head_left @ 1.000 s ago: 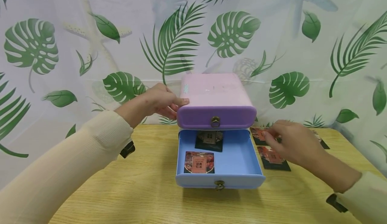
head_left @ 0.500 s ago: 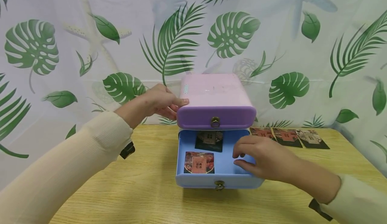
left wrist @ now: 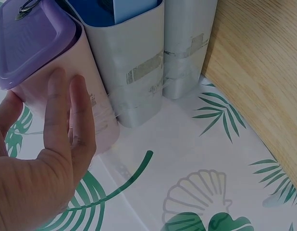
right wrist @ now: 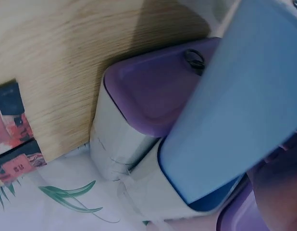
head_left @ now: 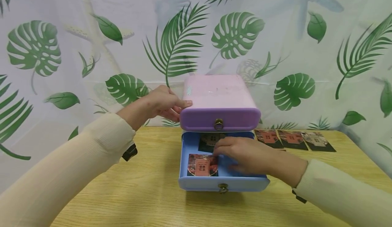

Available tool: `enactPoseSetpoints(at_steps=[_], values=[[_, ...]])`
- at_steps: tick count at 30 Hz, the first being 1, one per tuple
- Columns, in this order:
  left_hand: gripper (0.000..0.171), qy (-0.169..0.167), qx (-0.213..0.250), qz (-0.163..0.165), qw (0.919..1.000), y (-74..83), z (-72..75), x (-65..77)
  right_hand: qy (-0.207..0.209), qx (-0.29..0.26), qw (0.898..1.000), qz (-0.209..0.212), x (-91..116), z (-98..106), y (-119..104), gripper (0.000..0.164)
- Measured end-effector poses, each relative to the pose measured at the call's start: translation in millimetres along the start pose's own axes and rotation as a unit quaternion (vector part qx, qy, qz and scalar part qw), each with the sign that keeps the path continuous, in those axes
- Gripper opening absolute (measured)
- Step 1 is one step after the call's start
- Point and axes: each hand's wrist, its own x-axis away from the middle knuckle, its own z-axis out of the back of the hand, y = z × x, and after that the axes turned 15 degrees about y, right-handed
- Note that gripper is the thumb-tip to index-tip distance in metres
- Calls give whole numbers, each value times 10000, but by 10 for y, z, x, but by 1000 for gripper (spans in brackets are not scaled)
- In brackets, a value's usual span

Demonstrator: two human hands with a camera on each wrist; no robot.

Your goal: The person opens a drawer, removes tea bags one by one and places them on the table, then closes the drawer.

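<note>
A big white cloth (head_left: pixel 76 2) with green leaves, starfish and shells printed on it hangs at the back. In front is a yellow-brown wooden table (head_left: pixel 122 193). Two long cream sleeves, a left sleeve (head_left: pixel 73 165) and a right sleeve (head_left: pixel 343 186), reach in over it.

In the middle stands a pile of plastic drawer boxes. On top is a pale pink plastic box (head_left: pixel 218 92) with a purple drawer front (head_left: pixel 200 119) that is closed. Under it, a blue plastic drawer (head_left: pixel 248 183) sticks far out. The right wrist view shows another purple drawer (right wrist: pixel 148 91) at the bottom.

The left hand (head_left: pixel 165 102) holds the near left corner of the pink box, thumb on top and fingers flat on the side. The right hand (head_left: pixel 245 153) is over the blue drawer, fingers bent, with a gap between them and the thumb. Nothing shows in that gap. The fingertips are blurry, so I can't tell if they touch anything.

Two flat square packets lie in the blue drawer: a black packet (head_left: pixel 207 144) at the back, partly behind the fingers, and a red and black packet (head_left: pixel 200 167) at the front left. Three more packets (head_left: pixel 292 139) sit in a row on the table, right of the boxes. A small brass-coloured ring (head_left: pixel 218 124) hangs on the purple front, and another brass ring (head_left: pixel 223 188) on the blue drawer.
</note>
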Motion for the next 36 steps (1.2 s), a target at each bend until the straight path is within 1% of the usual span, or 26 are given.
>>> enactPoseSetpoints(at_steps=[3, 7, 9, 11, 14, 18, 22, 25, 30, 32, 36], values=[[38, -33, 14, -15, 10000, 3, -5, 0, -248, -56, 9996, 147, -43, -47, -1, 63], [37, -38, 0, 1, 10000, 9, -1, 3, -249, -114, 9989, 387, -122, -88, -30, 87], [37, -47, -11, -2, 10000, 13, 4, 4, -228, -77, 9983, 529, -165, -98, -51, 93], [38, -62, -32, -6, 10000, 15, 5, 0, -300, -27, 9974, 651, -206, -104, -69, 96], [38, -66, -59, -1, 10000, 15, 6, -2, -500, 123, 9954, 808, -260, -113, -85, 93], [38, -61, -76, 10, 10000, 10, 4, -2, -703, 221, 9919, 1038, -315, -151, -87, 77], [38, -80, -79, 4, 9999, 13, 9, 0, -793, 264, 9881, 1288, -349, -186, -87, 67], [38, -97, -75, -8, 9999, 17, 13, 6, -954, 269, 9863, 1319, -366, -181, -100, 64], [40, -90, -73, -12, 9999, 16, 20, 10, -1240, 402, 9836, 1248, -378, -160, -103, 59], [40, -90, -86, -9, 9999, 15, 23, 11, -1261, 454, 9829, 1259, -371, -155, -97, 59], [41, -89, -158, -10, 9998, 10, 26, 14, -1179, 457, 9832, 1318, -345, -158, -89, 55]])
